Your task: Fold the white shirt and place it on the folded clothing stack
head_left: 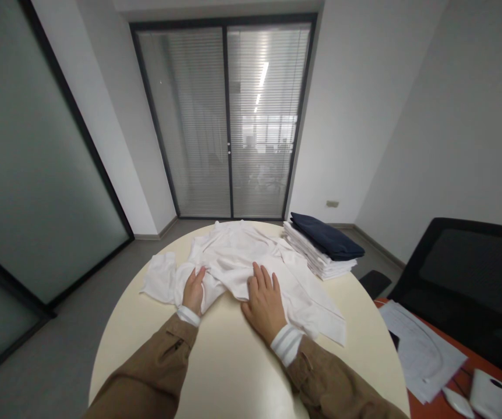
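Tabletop bears a white garment: left fingers pinch it, right fingers lie slightly spread atop.

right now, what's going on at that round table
Someone in brown fabric sleeves is handling a rumpled white cloth garment spread on a round cream table. The left hand pinches its near edge, while the right hand lies on it, palm down. Beyond the right hand, a folded navy cloth tops a stack of folded white cloth.
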`<state>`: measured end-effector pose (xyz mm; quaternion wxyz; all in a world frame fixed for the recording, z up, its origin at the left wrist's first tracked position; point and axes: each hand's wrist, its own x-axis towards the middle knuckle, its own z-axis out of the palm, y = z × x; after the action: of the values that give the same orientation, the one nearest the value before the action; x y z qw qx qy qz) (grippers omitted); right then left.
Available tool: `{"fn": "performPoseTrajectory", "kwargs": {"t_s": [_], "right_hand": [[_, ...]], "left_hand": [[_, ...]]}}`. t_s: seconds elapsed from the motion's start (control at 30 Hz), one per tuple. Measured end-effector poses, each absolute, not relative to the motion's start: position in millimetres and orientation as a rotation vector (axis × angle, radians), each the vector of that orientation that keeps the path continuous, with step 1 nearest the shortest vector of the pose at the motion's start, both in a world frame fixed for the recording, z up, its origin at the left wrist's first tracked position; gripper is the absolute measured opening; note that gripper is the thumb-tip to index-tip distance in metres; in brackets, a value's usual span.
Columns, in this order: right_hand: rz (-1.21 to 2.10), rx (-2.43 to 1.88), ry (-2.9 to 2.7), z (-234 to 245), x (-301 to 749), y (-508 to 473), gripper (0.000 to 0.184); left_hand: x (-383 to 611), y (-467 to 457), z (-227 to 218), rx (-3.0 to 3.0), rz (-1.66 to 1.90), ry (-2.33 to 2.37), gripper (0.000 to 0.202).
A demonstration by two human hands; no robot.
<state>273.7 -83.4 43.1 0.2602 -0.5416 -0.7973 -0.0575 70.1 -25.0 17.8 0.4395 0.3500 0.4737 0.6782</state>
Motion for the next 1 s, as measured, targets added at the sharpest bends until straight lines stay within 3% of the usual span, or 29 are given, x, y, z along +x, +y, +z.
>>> {"fn": "performPoseTrajectory", "kwargs": {"t_s": [0.27, 0.53, 0.63, 0.73, 0.83, 0.93, 1.0], "right_hand": [[-0.102, -1.558, -2.106, 65, 292, -81, 0.022], [-0.031, -1.478, -2.278, 95, 310, -95, 0.037], [0.120, -1.284, -2.494, 101, 311, -105, 0.042], [0.383, -1.078, -2.726, 97, 310, -111, 0.039], [0.751, -1.025, -2.803, 90, 308, -116, 0.034], [1.115, -1.003, -2.755, 88, 305, -121, 0.036], [1.133, -0.994, -2.705, 91, 303, -123, 0.038]], "left_hand": [[59, -20, 19, 0.894, 1.766, 1.307, 0.038], [51, -25, 44, 0.745, 1.734, 1.039, 0.046], [32, -29, 51, 0.771, 1.509, 0.935, 0.060], [12, -34, 50, 0.968, 1.006, 0.903, 0.071], [7, -36, 43, 1.171, 0.603, 0.956, 0.068], [12, -35, 36, 1.381, 0.510, 1.043, 0.057], [14, -34, 34, 1.527, 0.506, 1.087, 0.052]]}}
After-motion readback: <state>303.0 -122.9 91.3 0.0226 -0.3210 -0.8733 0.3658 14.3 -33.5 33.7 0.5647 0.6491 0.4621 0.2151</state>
